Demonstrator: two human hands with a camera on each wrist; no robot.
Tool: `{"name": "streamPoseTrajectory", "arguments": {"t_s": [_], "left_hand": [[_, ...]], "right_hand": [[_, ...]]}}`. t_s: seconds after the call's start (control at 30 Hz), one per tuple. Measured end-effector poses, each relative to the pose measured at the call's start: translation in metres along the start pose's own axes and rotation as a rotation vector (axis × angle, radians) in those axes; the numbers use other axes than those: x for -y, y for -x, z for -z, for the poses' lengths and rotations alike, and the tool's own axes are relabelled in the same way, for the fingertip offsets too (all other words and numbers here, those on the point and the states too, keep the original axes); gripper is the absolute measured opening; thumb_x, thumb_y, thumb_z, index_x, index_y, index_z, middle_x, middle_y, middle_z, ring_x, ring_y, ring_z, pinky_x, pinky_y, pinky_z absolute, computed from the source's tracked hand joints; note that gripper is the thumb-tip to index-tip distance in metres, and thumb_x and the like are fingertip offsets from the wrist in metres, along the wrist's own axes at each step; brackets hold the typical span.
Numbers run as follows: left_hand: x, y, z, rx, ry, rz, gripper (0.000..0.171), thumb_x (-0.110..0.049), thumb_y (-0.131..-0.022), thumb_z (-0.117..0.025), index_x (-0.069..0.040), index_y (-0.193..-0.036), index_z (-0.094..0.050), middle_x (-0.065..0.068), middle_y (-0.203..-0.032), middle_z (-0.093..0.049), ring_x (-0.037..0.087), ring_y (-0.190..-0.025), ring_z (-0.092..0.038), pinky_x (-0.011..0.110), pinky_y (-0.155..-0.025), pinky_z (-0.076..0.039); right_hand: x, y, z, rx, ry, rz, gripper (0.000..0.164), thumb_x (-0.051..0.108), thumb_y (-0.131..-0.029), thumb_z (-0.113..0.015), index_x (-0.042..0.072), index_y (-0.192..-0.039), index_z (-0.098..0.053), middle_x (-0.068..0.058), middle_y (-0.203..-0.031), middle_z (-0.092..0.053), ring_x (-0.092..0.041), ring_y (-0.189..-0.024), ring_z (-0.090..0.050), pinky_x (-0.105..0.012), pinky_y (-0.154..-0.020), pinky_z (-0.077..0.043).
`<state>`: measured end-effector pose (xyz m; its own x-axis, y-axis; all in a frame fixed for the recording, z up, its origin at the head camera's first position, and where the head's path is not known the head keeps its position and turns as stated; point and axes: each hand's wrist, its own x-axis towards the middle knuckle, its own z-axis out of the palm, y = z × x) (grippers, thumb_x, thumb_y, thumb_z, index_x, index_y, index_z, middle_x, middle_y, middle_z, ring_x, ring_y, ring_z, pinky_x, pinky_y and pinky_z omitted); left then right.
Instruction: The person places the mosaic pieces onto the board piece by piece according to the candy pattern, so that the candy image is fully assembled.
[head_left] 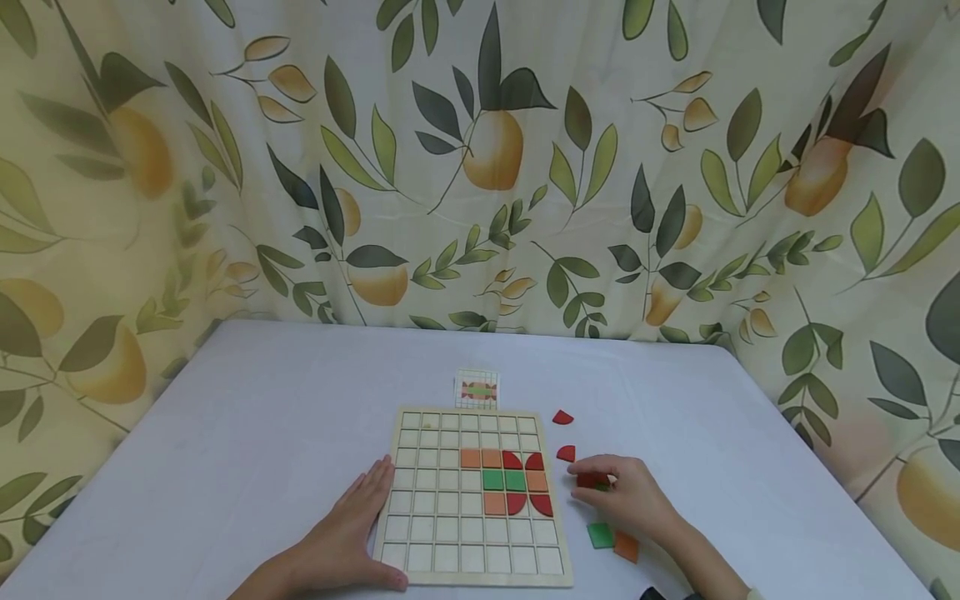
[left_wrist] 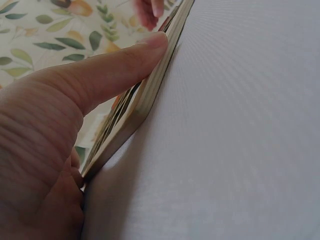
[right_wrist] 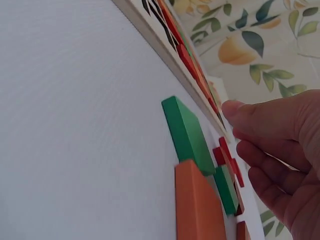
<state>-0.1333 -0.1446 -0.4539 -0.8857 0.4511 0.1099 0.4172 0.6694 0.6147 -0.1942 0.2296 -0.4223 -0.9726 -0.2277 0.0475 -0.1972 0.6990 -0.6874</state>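
A wooden grid board lies on the table with orange and green squares and red quarter-circle pieces in its upper right cells. My left hand rests along its left side with fingers straight, and the thumb touches the front edge. Right of the board, my right hand is over loose pieces, fingers loosely bent. A red piece shows between thumb and fingers in the head view. From the right wrist, I see nothing held; the index fingertip is largely hidden behind the thumb.
A pattern card lies behind the board. Two red quarter-circles sit near its right edge. Closer to me are a green square and an orange square. A patterned curtain hangs behind the white-covered table.
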Motion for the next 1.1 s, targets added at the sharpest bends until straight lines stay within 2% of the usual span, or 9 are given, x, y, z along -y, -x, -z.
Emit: {"name": "streamPoseTrajectory", "arguments": {"t_s": [0.07,0.17,0.4,0.63,0.93,1.1], "left_hand": [[-0.001,0.000,0.001,0.000,0.002,0.002,0.130,-0.071,-0.058,-0.069,0.009,-0.142,-0.011,0.021,-0.150,-0.008,0.030,-0.137,-0.007,0.011,-0.103,0.011],[-0.002,0.000,0.001,0.005,0.009,0.005,0.130,-0.070,-0.058,-0.069,0.009,-0.142,-0.011,0.021,-0.150,-0.008,0.030,-0.137,-0.006,0.011,-0.103,0.011],[-0.001,0.000,0.002,0.019,0.015,0.012,0.129,-0.070,-0.059,-0.069,0.008,-0.143,-0.009,0.021,-0.150,-0.006,0.030,-0.137,-0.005,0.011,-0.102,0.012],[-0.001,0.001,0.001,0.011,0.023,0.018,0.130,-0.070,-0.057,-0.070,0.007,-0.144,-0.009,0.019,-0.151,-0.007,0.028,-0.138,-0.005,0.010,-0.102,0.011],[-0.001,0.001,0.001,0.007,0.026,0.013,0.130,-0.070,-0.057,-0.069,0.006,-0.144,-0.009,0.019,-0.151,-0.006,0.028,-0.138,-0.005,0.009,-0.102,0.011],[-0.001,0.001,0.001,0.009,0.028,0.012,0.130,-0.070,-0.057,-0.069,0.006,-0.144,-0.009,0.019,-0.151,-0.006,0.028,-0.138,-0.005,0.009,-0.102,0.011]], "right_hand": [[-0.002,0.002,0.001,-0.005,-0.001,-0.028,0.022,0.016,-0.072,-0.079,0.020,-0.093,-0.073,0.008,-0.094,-0.067,-0.013,-0.092,-0.059,-0.043,-0.083,-0.051],[-0.006,0.006,0.004,0.005,-0.004,-0.015,0.021,0.016,-0.073,-0.078,0.019,-0.093,-0.073,0.008,-0.093,-0.067,-0.014,-0.092,-0.059,-0.048,-0.085,-0.048],[-0.017,0.011,0.011,0.040,0.010,0.030,0.023,0.017,-0.074,-0.077,0.022,-0.095,-0.072,0.014,-0.092,-0.066,-0.012,-0.097,-0.058,-0.034,-0.086,-0.050],[-0.021,0.015,0.018,0.057,-0.005,0.039,0.025,0.020,-0.073,-0.078,0.019,-0.098,-0.072,0.008,-0.098,-0.067,-0.017,-0.097,-0.058,-0.024,-0.080,-0.051],[-0.023,0.017,0.026,0.073,0.011,0.059,0.029,0.016,-0.073,-0.077,0.017,-0.101,-0.071,0.003,-0.101,-0.066,-0.018,-0.097,-0.059,-0.022,-0.078,-0.051],[-0.021,0.018,0.027,0.092,0.056,0.095,0.029,0.015,-0.074,-0.076,0.014,-0.102,-0.071,0.002,-0.101,-0.066,-0.020,-0.095,-0.059,-0.026,-0.077,-0.052]]}}
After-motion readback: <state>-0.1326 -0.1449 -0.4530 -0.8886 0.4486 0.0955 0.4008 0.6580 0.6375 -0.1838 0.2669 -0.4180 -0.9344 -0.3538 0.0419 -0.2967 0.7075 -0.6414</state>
